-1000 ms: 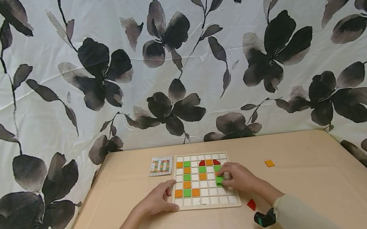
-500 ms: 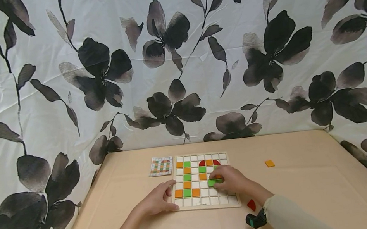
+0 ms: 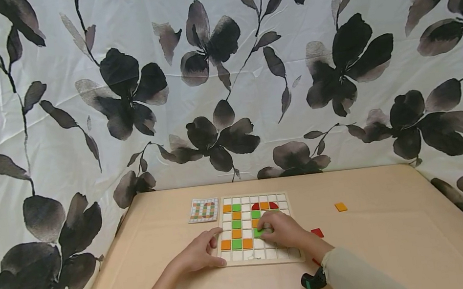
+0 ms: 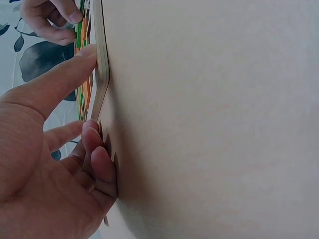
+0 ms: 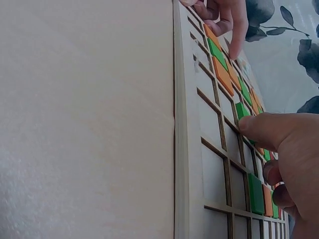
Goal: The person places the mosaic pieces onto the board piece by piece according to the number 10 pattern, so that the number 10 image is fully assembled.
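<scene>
A wooden grid board (image 3: 258, 261) with white squares lies on the table, partly filled with orange, green and red tiles. At its left rim, my left hand (image 3: 195, 254) holds the edge, thumb near the front corner and index finger further back, as the left wrist view (image 4: 55, 144) also shows. My right hand (image 3: 285, 229) reaches over the board's right half. Its thumb and fingers pinch a green tile (image 5: 242, 110) at a cell just below an orange tile (image 3: 255, 222). The right-hand column, with another green tile (image 5: 255, 193), is hidden by this hand in the head view.
A small printed pattern card (image 3: 203, 210) lies beyond the board's left corner. Right of the board are a loose orange tile (image 3: 340, 207) and a red piece (image 3: 317, 233); another red piece (image 3: 316, 262) is mostly covered by the right wrist. A floral cloth (image 3: 214, 82) hangs behind the table.
My right hand has moved left across the board, from the right-hand column to the column below the other orange tile, with a green tile. A red piece has come into sight beside the forearm. The left hand keeps its place.
</scene>
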{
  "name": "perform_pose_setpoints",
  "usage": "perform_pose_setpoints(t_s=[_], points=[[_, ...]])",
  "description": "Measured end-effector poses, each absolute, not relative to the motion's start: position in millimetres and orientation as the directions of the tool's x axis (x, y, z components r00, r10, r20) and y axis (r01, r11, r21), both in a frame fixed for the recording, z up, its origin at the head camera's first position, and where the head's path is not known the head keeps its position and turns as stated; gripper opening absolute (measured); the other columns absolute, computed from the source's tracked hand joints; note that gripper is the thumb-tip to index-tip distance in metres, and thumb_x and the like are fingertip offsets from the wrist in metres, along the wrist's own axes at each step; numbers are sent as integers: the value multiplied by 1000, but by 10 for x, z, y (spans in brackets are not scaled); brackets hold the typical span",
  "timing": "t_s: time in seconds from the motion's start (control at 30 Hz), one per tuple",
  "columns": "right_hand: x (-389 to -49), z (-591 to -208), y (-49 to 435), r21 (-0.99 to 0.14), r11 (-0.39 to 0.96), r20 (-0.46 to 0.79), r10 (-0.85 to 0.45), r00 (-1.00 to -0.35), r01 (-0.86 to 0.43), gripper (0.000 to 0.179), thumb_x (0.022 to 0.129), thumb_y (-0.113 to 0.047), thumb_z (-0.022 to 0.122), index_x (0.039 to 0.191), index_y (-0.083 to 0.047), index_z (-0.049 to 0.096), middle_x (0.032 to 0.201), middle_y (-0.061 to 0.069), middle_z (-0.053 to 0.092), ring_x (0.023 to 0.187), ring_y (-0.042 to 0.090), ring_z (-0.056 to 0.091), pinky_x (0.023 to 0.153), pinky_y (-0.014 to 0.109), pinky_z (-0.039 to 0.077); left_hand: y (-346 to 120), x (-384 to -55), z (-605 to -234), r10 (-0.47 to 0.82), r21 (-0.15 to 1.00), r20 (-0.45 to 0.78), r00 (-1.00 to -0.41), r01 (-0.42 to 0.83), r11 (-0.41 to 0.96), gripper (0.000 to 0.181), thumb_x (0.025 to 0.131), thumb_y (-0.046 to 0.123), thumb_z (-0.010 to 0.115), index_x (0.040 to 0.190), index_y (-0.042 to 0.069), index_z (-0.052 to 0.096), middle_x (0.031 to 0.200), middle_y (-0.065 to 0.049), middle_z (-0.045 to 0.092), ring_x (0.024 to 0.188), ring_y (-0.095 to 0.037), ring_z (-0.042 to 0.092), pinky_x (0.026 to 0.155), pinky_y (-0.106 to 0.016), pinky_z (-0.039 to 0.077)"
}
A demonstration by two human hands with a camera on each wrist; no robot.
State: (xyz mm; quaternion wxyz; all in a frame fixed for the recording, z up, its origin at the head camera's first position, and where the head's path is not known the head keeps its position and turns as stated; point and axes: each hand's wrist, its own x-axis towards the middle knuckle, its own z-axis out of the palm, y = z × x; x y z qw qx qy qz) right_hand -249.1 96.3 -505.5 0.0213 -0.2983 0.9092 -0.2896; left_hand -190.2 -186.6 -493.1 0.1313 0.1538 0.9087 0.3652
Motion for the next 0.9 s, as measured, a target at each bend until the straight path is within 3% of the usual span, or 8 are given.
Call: perform_pose_setpoints(t_s=[0.53,0.9], points=[[-2440,-4991,984,-539,658,135,-549,-825,-526,9,86,-26,73,94,-24,75,104,-11,65,101,13,59,91,39,50,-1864,-1889,-4911,387,718,-123,-914,187,670,82,73,24,85,140,3,42,97,-9,46,80,-17,40,63,-22,33],[-2421,-4960,1196,-570,678,137,-479,-867,-464,14,85,-27,74,99,-25,75,115,-5,66,115,23,58,98,46,47,-1880,-1904,-4911,394,709,-121,-911,198,676,82,74,24,84,141,3,41,97,-9,45,79,-16,40,63,-22,33]])
